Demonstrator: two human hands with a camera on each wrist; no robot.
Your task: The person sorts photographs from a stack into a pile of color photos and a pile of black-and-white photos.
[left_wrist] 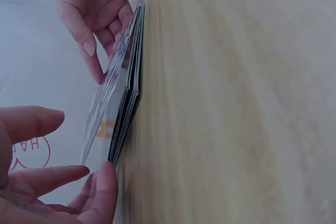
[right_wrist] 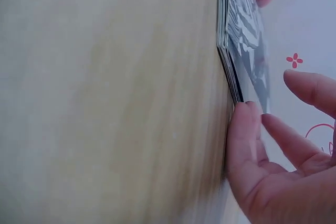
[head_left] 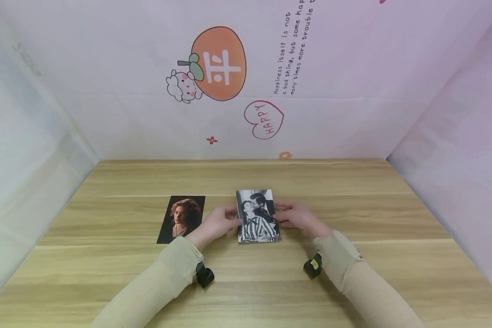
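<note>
A small stack of photo cards lies on the wooden table, topped by a black-and-white photo (head_left: 257, 218) of two people. My left hand (head_left: 217, 223) is at the stack's left side and my right hand (head_left: 299, 217) at its right, fingertips along the edges. In the left wrist view the top photo (left_wrist: 109, 85) stands slanted off the cards beneath (left_wrist: 134, 72), with one left fingertip at its edge and others against the lower cards. The right wrist view shows the same gap, with right fingers (right_wrist: 244, 129) at the card edges. Both thumbs are raised clear of the cards.
A dark portrait photo (head_left: 182, 218) lies left of the stack, partly overlapped by the left hand in the head view. The wooden table (head_left: 254, 291) is bounded by a printed white curtain (head_left: 336, 123) behind and at both sides. Each wrist carries a small black camera (head_left: 205, 275).
</note>
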